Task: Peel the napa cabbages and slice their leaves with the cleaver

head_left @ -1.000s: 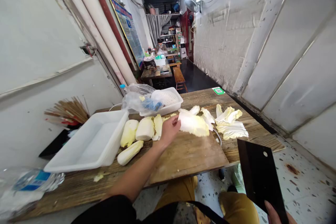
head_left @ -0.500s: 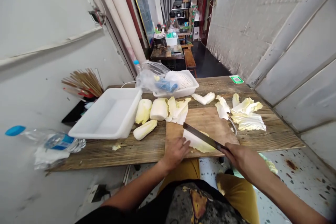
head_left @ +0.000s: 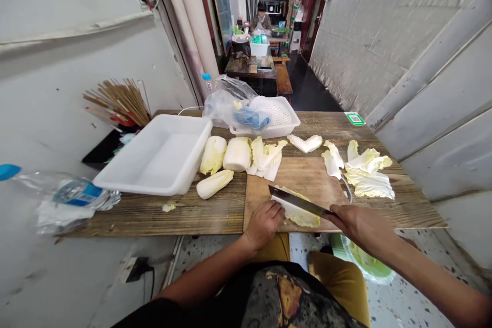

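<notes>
A pale napa cabbage leaf [head_left: 298,215] lies flat on the wooden cutting board [head_left: 307,171]. My left hand [head_left: 267,221], fingers curled, presses the leaf's left end to the board. In my closed right hand [head_left: 351,221] is the handle of a kitchen knife [head_left: 298,201]. Its dark blade lies slanting across the leaf, the tip pointing left just past my left fingertips. Whether the edge has cut through cannot be seen. Beyond the board's far left corner sit torn cabbage leaves [head_left: 267,159], beside a cabbage chunk [head_left: 237,155].
A white plastic tub [head_left: 154,184] stands left, near a slim cabbage heart [head_left: 214,183]. Behind is a white tray [head_left: 290,125] holding plastic bags. More leaves [head_left: 369,184] lie right. A green bucket [head_left: 371,261] stands on the floor below. A person [head_left: 262,20] sits far back.
The knife has come down and nearer, its blade now more over the middle of the leaf. My left hand stays on the leaf's end. The view has shifted slightly, showing the bucket.
</notes>
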A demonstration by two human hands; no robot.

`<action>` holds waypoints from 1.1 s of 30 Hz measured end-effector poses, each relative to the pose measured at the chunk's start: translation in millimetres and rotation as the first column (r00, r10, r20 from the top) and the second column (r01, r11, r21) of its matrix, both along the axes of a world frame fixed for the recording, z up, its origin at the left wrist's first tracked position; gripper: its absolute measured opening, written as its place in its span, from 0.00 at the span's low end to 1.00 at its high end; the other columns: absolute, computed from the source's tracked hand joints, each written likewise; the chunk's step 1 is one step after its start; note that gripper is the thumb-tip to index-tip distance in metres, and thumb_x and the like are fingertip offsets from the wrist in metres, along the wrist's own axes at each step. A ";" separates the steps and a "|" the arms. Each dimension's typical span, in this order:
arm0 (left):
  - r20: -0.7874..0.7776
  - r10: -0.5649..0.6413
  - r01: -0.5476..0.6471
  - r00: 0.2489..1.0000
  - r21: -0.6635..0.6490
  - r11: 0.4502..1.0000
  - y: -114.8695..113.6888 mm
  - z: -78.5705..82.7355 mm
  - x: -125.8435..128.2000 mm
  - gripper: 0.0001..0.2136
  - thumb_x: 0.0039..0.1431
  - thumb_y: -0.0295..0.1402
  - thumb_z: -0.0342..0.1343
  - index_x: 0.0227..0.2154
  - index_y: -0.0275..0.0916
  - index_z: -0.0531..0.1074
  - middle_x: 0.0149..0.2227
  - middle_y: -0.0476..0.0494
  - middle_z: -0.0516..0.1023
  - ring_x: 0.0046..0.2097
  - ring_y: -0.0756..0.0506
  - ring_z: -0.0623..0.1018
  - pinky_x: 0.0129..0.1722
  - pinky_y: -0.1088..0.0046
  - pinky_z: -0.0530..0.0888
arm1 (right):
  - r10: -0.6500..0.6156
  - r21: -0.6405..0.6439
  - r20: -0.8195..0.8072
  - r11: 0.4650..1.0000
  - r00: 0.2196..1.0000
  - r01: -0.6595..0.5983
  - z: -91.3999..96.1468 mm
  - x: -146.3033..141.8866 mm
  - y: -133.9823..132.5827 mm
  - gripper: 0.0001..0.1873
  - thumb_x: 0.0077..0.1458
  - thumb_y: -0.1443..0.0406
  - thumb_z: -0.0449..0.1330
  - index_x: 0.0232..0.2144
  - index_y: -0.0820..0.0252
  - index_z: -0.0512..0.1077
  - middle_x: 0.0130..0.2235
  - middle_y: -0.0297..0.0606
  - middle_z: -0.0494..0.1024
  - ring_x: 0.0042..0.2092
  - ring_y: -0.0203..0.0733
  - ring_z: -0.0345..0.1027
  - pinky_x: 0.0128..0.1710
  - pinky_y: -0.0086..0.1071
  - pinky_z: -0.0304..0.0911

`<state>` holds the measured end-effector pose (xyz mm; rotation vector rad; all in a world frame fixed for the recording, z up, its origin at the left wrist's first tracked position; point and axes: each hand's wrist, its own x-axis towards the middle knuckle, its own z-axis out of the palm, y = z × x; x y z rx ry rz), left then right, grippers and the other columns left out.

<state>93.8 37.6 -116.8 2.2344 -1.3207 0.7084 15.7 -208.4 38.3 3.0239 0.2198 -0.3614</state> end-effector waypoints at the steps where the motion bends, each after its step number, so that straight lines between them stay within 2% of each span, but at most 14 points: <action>1: -0.012 -0.001 0.001 1.000 0.000 1.000 0.1 -1.5 0.0 0.15 0.68 0.28 0.42 0.44 0.33 0.75 0.43 0.36 0.78 0.47 0.42 0.75 0.48 0.63 0.75 | 0.000 0.007 -0.004 1.000 1.000 0.000 -1.6 0.4 0.0 0.17 0.68 0.57 0.49 0.31 0.57 0.71 0.28 0.36 0.79 0.30 0.41 0.74 0.26 0.33 0.46; 7: -0.062 -0.031 0.030 0.998 -0.013 0.999 0.8 -6.6 -0.2 0.14 0.66 0.26 0.44 0.46 0.31 0.74 0.44 0.34 0.78 0.49 0.41 0.74 0.48 0.61 0.75 | 0.016 0.024 -0.027 1.000 0.999 -0.016 -14.8 1.0 -5.2 0.18 0.68 0.58 0.48 0.32 0.58 0.71 0.29 0.38 0.79 0.31 0.44 0.75 0.27 0.34 0.47; 13: -0.055 -0.019 0.019 0.998 -0.004 1.000 1.6 -4.1 2.2 0.16 0.68 0.27 0.41 0.43 0.31 0.75 0.43 0.34 0.78 0.47 0.41 0.74 0.47 0.61 0.75 | 0.018 0.002 -0.023 1.000 1.000 -0.018 -32.8 7.7 -5.8 0.16 0.67 0.58 0.49 0.32 0.59 0.71 0.27 0.39 0.79 0.29 0.43 0.74 0.25 0.34 0.45; 21: -0.011 -0.031 0.031 0.999 -0.037 0.999 4.1 -7.9 4.2 0.15 0.67 0.26 0.42 0.44 0.32 0.75 0.42 0.36 0.79 0.46 0.42 0.76 0.45 0.63 0.76 | 0.060 -0.003 0.019 0.998 0.998 -0.060 -35.1 3.4 0.3 0.12 0.66 0.63 0.52 0.32 0.59 0.70 0.28 0.39 0.79 0.30 0.42 0.74 0.25 0.33 0.46; 25: -0.014 -0.017 0.017 1.000 -0.037 0.999 3.8 -9.8 2.4 0.16 0.67 0.26 0.42 0.45 0.32 0.75 0.43 0.35 0.79 0.47 0.43 0.76 0.45 0.63 0.76 | 0.027 -0.009 0.002 1.000 1.000 -0.027 -40.9 -8.9 -15.3 0.13 0.66 0.62 0.51 0.32 0.59 0.70 0.27 0.40 0.79 0.29 0.44 0.74 0.25 0.34 0.43; 29: -0.003 -0.028 0.028 1.000 -0.080 0.996 3.7 -4.1 0.2 0.15 0.67 0.27 0.43 0.45 0.31 0.74 0.43 0.36 0.79 0.46 0.43 0.75 0.45 0.64 0.75 | 0.032 0.004 0.028 0.999 0.999 -0.032 -41.7 -16.6 -37.6 0.16 0.68 0.59 0.47 0.31 0.58 0.69 0.28 0.38 0.78 0.28 0.43 0.73 0.26 0.34 0.42; 33: 0.022 -0.019 0.022 1.000 -0.132 0.991 3.5 1.4 -3.1 0.16 0.68 0.28 0.40 0.45 0.31 0.73 0.42 0.36 0.78 0.45 0.42 0.74 0.45 0.64 0.73 | 0.114 -0.057 0.058 0.992 0.992 -0.111 -30.5 8.7 -47.4 0.20 0.68 0.57 0.45 0.31 0.58 0.70 0.29 0.39 0.79 0.30 0.42 0.73 0.27 0.33 0.43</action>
